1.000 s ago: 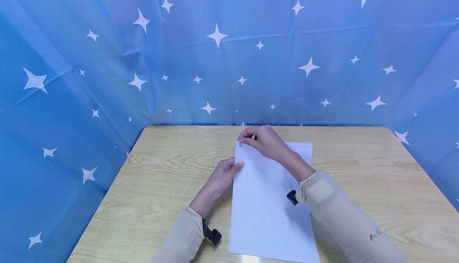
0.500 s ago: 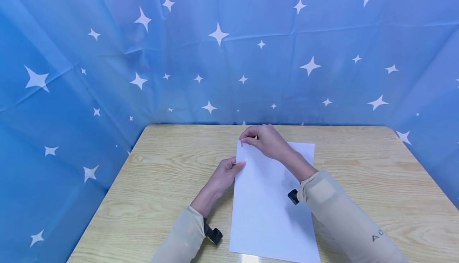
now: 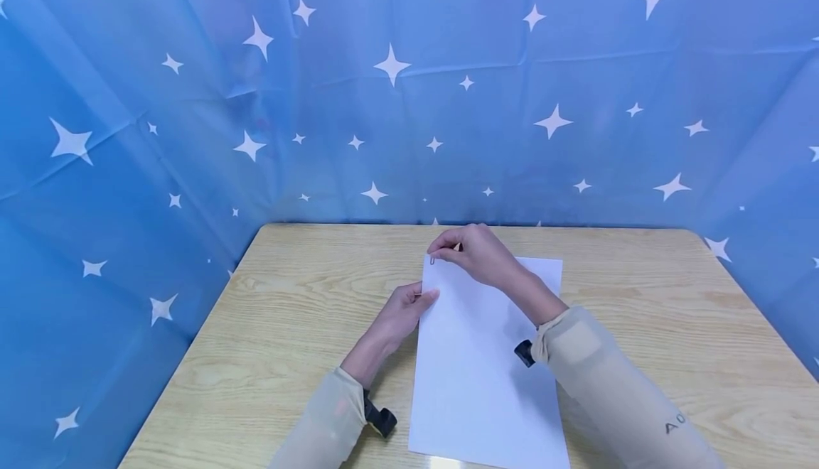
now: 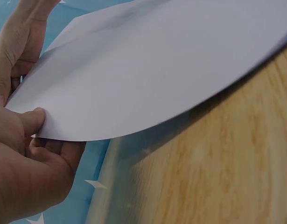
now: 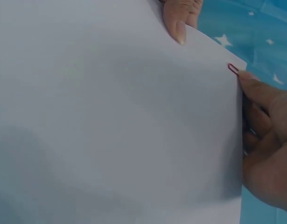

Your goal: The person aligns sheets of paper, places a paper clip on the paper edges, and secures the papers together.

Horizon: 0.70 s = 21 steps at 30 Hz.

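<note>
White paper point(image 3: 480, 369) lies over the table with its far left part lifted; whether it is one sheet or several I cannot tell. At its left edge my left hand point(image 3: 397, 318) pinches it, thumb on top and fingers beneath. A red paper clip point(image 5: 233, 68) sits on the far left corner, its loop lying over the paper's face. My right hand point(image 3: 476, 252) pinches the clip's outer end at the top edge. In the left wrist view the paper point(image 4: 148, 70) bows upward off the wood, and the clip is hidden there.
The wooden table point(image 3: 288, 327) reaches out on both sides of the paper. A blue curtain with white stars point(image 3: 409, 114) hangs close behind its far edge. A black strap device point(image 3: 380, 421) is on the left wrist, another point(image 3: 523, 352) on the right.
Both hands keep their grip on the paper and the clip, almost still. The whole head view shifts by a few pixels.
</note>
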Each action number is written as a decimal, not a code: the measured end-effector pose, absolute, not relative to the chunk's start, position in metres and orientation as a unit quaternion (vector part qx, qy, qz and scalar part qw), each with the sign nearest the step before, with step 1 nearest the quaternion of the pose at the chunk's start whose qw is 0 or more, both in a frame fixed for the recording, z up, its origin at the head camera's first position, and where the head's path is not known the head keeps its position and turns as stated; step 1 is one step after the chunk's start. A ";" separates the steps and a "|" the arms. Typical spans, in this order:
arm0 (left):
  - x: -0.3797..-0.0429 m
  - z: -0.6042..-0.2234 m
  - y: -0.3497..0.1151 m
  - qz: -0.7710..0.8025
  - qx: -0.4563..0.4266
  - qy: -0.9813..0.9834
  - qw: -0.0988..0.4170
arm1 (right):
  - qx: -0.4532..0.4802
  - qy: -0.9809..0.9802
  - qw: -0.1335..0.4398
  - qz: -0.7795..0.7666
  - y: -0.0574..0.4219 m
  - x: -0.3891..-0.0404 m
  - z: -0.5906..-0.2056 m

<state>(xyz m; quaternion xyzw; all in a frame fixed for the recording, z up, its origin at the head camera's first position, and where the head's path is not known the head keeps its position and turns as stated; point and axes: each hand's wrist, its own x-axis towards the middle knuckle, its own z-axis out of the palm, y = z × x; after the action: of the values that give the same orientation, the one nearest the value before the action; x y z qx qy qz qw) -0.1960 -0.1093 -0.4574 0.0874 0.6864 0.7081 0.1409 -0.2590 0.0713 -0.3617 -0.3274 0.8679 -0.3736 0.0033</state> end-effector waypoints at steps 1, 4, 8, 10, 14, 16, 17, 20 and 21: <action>-0.196 -0.458 -0.109 0.709 0.088 0.686 0.141 | -0.328 0.867 0.002 -0.375 0.071 -0.259 -0.362; -0.196 -0.458 -0.110 0.710 0.090 0.685 0.140 | -0.329 0.868 -0.003 -0.373 0.072 -0.258 -0.362; -0.196 -0.457 -0.111 0.707 0.086 0.688 0.138 | -0.331 0.868 -0.009 -0.371 0.071 -0.258 -0.364; -0.196 -0.455 -0.112 0.706 0.086 0.689 0.136 | -0.330 0.867 -0.013 -0.373 0.070 -0.257 -0.364; -0.196 -0.454 -0.111 0.705 0.091 0.690 0.135 | -0.329 0.872 -0.010 -0.363 0.067 -0.254 -0.362; -0.196 -0.454 -0.111 0.704 0.093 0.692 0.132 | -0.335 0.873 -0.005 -0.354 0.066 -0.253 -0.362; -0.196 -0.454 -0.111 0.703 0.094 0.693 0.130 | -0.339 0.874 -0.004 -0.349 0.065 -0.253 -0.362; -0.196 -0.455 -0.110 0.700 0.094 0.696 0.128 | -0.349 0.874 -0.011 -0.339 0.065 -0.253 -0.363; -0.196 -0.455 -0.110 0.700 0.094 0.696 0.128 | -0.352 0.873 -0.015 -0.336 0.065 -0.253 -0.363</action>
<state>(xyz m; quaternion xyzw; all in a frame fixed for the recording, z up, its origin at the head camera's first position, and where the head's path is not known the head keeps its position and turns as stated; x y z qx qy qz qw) -0.1958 -0.1100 -0.4548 0.0944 0.6963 0.7000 0.1279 -0.2527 0.0646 -0.3628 -0.3521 0.8733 -0.3365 -0.0147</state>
